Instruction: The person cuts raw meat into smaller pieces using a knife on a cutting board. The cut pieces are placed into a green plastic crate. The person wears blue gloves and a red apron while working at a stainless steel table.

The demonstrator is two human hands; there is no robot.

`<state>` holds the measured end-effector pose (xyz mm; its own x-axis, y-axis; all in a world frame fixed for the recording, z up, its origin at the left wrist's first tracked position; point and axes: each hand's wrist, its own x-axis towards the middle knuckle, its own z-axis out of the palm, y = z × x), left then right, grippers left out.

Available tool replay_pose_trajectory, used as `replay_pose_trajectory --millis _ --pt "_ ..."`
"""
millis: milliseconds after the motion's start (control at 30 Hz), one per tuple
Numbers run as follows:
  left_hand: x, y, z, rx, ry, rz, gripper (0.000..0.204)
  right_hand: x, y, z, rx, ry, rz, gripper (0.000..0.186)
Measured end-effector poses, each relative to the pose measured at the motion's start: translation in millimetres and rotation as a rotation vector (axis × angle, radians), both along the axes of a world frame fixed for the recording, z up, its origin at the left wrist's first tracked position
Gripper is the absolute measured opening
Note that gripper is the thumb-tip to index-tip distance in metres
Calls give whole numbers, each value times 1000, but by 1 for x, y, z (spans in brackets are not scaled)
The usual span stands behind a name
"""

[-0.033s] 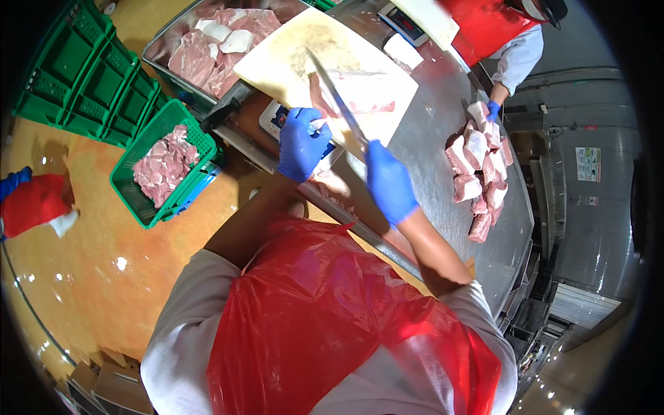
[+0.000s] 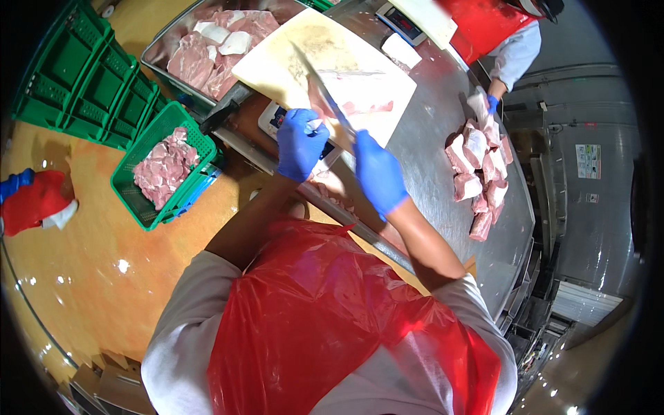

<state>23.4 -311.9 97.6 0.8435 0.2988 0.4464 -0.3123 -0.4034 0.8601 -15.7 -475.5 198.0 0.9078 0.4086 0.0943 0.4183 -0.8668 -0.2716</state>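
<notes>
Meat slab, pale on top and pink along its edge, lying flat on the white cutting board upon the metal desk. Right hand, gloved in blue: fingers wrapped around the handle of a long knife, whose blade slants up and leftward over the slab's left end; whether steel touches meat cannot be told. Left hand, also gloved: fingers curled inward near the board's lower edge, with a pale scrap showing at them — whether they grip it is unclear. Judged by its look, the slab should be fairly heavy for its bulk, soft, and slippery where wet, its pale layer probably firmer than the pink; a broad hold with spread fingers on the top, well away from the blade, would suit it better than a pinch at the edge. Surroundings: a metal tray of larger cuts above left, a green basket of small pieces, and, at right, piled chunks beside a co-worker's hand.
</notes>
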Motion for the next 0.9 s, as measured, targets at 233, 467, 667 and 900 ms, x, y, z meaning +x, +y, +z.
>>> replay_pose_trajectory --millis 233,467,667,900 --pt "-4 21 -21 -18 205 50 15 -4 -16 -1 -158 209 -44 20" --pt "-50 245 -104 -34 111 358 13 -91 -107 25 40 278 -180 16" --pt "8 260 -13 553 182 179 37 -47 -77 -20 761 127 -529 19" --pt "126 74 35 85 118 -627 31 70 -41 -38 1340 81 -336 22"
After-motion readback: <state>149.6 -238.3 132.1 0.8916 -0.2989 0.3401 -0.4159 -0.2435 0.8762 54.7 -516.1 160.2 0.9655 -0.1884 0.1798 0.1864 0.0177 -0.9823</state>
